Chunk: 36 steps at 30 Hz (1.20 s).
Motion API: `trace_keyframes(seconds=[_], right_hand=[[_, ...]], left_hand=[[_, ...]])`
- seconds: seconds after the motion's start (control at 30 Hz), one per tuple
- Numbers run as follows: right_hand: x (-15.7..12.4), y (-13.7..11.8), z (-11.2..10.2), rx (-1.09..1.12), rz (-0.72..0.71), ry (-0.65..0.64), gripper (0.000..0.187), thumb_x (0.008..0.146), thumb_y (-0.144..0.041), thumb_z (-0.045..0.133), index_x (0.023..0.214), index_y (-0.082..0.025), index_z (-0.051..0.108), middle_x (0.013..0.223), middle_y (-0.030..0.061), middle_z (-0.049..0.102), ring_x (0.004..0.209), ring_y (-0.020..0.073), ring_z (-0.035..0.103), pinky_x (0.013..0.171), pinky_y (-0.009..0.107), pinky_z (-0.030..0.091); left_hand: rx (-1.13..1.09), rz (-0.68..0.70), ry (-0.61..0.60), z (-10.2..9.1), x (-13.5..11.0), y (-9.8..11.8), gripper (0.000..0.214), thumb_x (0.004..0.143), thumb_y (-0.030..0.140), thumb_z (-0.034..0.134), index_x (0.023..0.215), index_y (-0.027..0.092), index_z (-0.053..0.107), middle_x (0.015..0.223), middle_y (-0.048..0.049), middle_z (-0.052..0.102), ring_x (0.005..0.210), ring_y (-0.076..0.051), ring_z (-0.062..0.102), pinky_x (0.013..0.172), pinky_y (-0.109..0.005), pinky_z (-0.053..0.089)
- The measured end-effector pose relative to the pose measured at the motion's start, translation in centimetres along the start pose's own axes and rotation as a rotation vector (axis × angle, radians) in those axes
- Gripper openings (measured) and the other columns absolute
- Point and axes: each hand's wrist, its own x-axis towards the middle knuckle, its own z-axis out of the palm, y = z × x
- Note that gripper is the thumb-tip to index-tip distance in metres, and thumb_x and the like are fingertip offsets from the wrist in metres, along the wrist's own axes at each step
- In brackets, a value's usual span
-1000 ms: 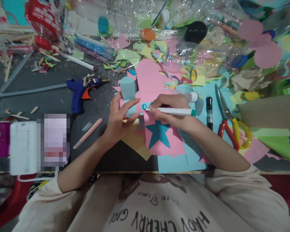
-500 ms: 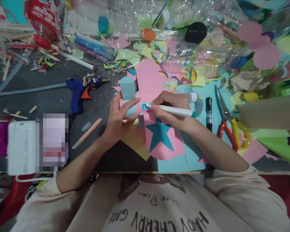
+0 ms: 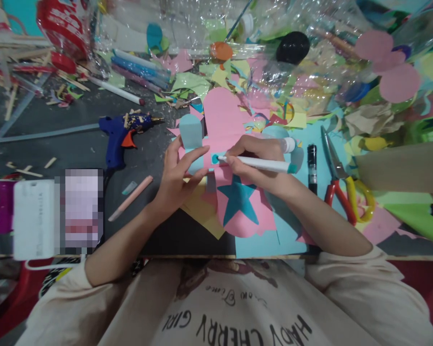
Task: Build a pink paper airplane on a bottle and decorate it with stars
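My right hand (image 3: 258, 161) is closed around a white marker pen (image 3: 265, 164) with a teal end. Its tip touches a small light-blue patch on a pink paper cutout (image 3: 223, 113), at a teal round spot (image 3: 215, 158). With fingers spread, my left hand (image 3: 182, 173) lies on the paper just left of the spot. Between thumb and forefinger of that hand nothing is gripped. Beside its fingertips stands a light-blue paper tab (image 3: 191, 132). A teal star (image 3: 240, 201) is on the lower pink flap. The right hand covers part of the paper.
Scissors (image 3: 341, 185) and a black marker (image 3: 312, 168) lie to the right. On the left are a blue glue gun (image 3: 117, 137), a peach pen (image 3: 132, 198), a phone (image 3: 82, 209) and a white box (image 3: 34, 218). Paper scraps and clear plastic crowd the back.
The teal spot, earlier a ring with a lighter middle, is now filled in. The marker tip has shifted only slightly. The left hand stays in place.
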Motion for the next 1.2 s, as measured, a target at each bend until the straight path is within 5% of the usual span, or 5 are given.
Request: trace_keyframes(seconds=[0.53,1.2], right_hand=[[0.6,-1.1,-2.0,-0.006,0.023,0.016,0.028,0.086,-0.048,0.072,0.079,-0.022,0.063,0.071,-0.0007,0.064,0.06,0.0121,0.055,0.052,0.026,0.044],[-0.1,0.1,-0.8,-0.09,-0.034,0.062,0.023,0.088,-0.035,0.069,0.074,-0.021,0.059,0.063,-0.003,0.061,0.055,0.01,0.05,0.051,0.025,0.037]], left_hand=[[-0.002,0.003,-0.001,-0.1,0.0,-0.1,0.041,0.098,0.051,0.056,0.137,0.039,0.057,0.149,-0.0051,0.048,0.138,-0.024,0.049,0.116,-0.041,0.043],[-0.011,0.009,0.018,0.1,0.0,-0.1,0.04,0.098,0.049,0.057,0.137,0.039,0.058,0.146,-0.0044,0.05,0.139,-0.023,0.048,0.116,-0.038,0.042]])
